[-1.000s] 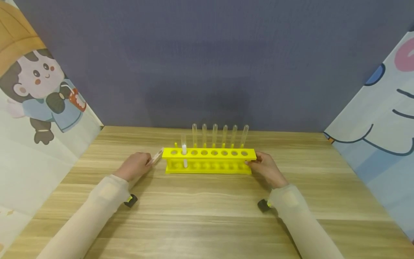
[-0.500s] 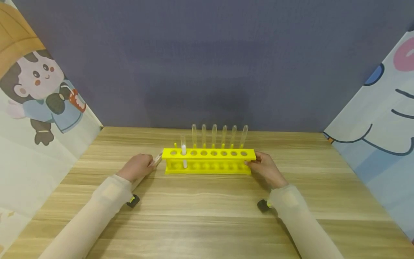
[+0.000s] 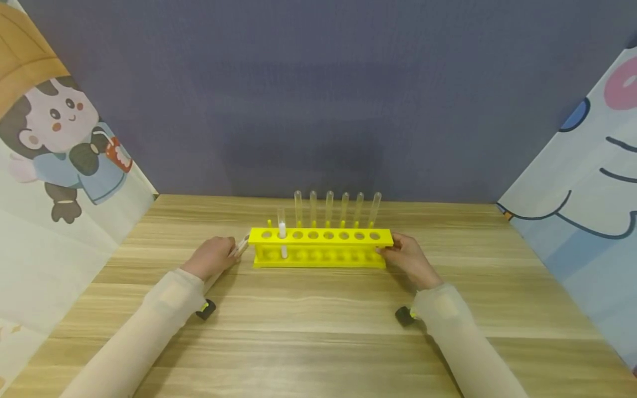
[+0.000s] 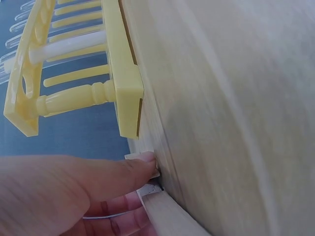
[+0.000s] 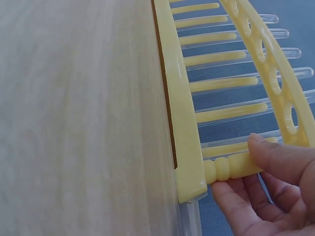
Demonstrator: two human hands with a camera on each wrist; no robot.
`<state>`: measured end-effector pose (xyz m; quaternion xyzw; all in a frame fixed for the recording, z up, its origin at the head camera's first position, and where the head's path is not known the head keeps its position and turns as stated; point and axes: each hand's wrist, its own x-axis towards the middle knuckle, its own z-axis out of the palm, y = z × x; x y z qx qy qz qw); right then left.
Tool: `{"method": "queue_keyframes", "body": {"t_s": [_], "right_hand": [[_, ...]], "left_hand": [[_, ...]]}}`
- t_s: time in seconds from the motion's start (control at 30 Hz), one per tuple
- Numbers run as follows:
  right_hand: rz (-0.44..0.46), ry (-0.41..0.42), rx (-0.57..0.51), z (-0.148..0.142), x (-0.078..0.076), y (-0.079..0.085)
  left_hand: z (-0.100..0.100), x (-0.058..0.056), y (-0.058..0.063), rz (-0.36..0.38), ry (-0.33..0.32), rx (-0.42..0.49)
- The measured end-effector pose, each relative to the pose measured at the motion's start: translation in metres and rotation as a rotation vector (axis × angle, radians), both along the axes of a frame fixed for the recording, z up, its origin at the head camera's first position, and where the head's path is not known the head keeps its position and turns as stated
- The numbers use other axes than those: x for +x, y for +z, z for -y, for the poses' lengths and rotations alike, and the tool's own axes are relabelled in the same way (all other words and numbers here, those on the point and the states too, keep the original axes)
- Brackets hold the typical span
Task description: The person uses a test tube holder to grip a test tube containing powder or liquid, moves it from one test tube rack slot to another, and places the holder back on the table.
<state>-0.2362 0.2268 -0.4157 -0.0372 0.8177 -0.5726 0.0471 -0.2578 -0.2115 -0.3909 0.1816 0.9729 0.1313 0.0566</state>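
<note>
A yellow test tube rack (image 3: 318, 264) stands upright on the table. In its second hole from the left is a test tube (image 3: 282, 225) with white contents. Several clear test tubes (image 3: 329, 207) sit upside down on the pegs along the rack's back. My right hand (image 3: 410, 260) grips the post at the rack's right end, thumb and fingers around it in the right wrist view. Beside the left end, my left hand (image 3: 211, 257) pinches a pale wooden strip-like tool, which looks like a test tube clamp (image 4: 172, 216). Its tip points towards the rack; my fingers hide its middle.
The wood-grain table (image 3: 318, 326) extends in front of the rack and to both sides. Behind it rises a dark blue-grey panel (image 3: 318, 110). Printed cartoon panels flank the table, a child figure (image 3: 74, 132) on the left.
My left hand has shifted slightly to the right and nearer, with the clamp still pinched. The right hand keeps its grip on the rack, which has hardly moved.
</note>
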Motion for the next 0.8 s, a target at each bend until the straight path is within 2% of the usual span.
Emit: {"method": "queue_keyframes", "body": {"t_s": [0.23, 0.47, 0.8], "right_hand": [[0.012, 0.005, 0.000, 0.002, -0.002, -0.001], [0.021, 0.031, 0.006, 0.000, -0.003, 0.000], [-0.002, 0.112, 0.134, -0.017, -0.002, 0.003]], "left_hand": [[0.003, -0.002, -0.005, 0.008, 0.017, 0.003], [0.003, -0.001, -0.004, 0.031, 0.034, 0.004], [0.001, -0.008, -0.001, 0.018, 0.023, 0.007]]}}
